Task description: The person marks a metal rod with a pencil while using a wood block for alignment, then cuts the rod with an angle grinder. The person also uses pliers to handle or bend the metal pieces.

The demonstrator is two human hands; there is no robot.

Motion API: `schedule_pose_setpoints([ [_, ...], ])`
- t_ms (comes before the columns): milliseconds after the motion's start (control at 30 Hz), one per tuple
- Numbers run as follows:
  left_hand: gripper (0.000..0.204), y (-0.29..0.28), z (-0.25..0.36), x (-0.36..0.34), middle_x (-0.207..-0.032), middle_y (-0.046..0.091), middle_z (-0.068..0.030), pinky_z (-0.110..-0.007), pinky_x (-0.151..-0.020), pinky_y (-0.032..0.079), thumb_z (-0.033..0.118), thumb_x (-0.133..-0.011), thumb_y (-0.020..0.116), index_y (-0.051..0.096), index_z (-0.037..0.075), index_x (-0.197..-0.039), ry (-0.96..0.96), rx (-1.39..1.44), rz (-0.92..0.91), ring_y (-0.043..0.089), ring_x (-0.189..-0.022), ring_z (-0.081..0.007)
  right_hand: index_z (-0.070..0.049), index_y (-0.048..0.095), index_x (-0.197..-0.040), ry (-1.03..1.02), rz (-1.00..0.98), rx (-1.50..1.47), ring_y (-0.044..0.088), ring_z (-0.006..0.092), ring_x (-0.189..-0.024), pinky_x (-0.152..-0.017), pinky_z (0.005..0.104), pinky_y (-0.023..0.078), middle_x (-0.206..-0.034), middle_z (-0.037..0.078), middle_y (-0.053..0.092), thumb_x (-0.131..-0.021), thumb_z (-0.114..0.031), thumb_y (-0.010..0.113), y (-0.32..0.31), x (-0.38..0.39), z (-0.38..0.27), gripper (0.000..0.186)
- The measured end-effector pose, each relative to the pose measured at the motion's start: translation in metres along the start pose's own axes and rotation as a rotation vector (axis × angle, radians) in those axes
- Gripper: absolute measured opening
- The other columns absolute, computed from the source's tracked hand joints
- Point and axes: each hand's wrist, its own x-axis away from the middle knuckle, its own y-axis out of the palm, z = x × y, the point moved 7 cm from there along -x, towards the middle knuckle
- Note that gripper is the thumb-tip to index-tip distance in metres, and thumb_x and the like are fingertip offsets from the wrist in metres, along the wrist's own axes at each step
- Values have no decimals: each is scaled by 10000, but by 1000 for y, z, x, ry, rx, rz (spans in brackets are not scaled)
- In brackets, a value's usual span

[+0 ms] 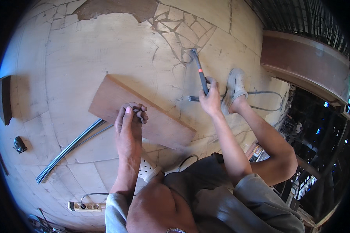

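Observation:
My right hand is wrapped round the black handle of a hammer, which has a red band. Its head is up over the cracked floor tiles. Nearer to me, my left hand is raised above a flat reddish-brown board, with its fingers curled in. Whatever is between those fingers, if anything, I cannot make out. The board lies slantwise across a bundle of thin grey metal rods. The rods' other end sticks out past the board, below my right hand.
On the left are a dark block and a small black object. A power strip with a plugged-in cord lies at lower left. A brown wooden bench stands at right. Beside my shoe is a wire loop.

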Motion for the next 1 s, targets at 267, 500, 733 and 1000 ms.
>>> schedule_pose_setpoints([
  [267, 254, -27, 27, 23, -959, 569, -66, -277, -780, 417, 275, -1003, 500, 587, 36, -996, 60, 37, 14, 510, -844, -137, -1, 517, -1180, -105, 55, 98, 577, 425, -1026, -907, 455, 475, -1157, 253, 493, -808, -135, 666, 9, -59, -58, 422],
  [500, 258, -62, 42, 39, -963, 569, -58, -268, -787, 417, 286, -1000, 506, 581, 40, -1014, 112, 123, 53, 507, -850, -129, 15, 495, -1202, -179, 102, 156, 578, 399, -1045, -923, 436, 480, -1220, 239, 474, -815, -192, 695, 52, -99, -93, 483],
  [733, 254, -83, 42, 45, -967, 569, -47, -259, -801, 415, 294, -993, 521, 578, 47, -1017, 112, 184, 135, 504, -882, -117, -7, 491, -1211, -214, 14, 275, 574, 392, -1069, -934, 439, 476, -1236, 225, 458, -819, -240, 694, 73, -110, -102, 499],
  [1000, 261, -70, 45, 37, -955, 592, -78, -273, -795, 421, 292, -990, 536, 566, 33, -1007, 111, 225, 130, 522, -869, -138, -46, 501, -1244, -392, -63, 236, 590, 370, -1072, -933, 437, 489, -1247, 196, 473, -796, -321, 735, 61, -108, -109, 576],
])
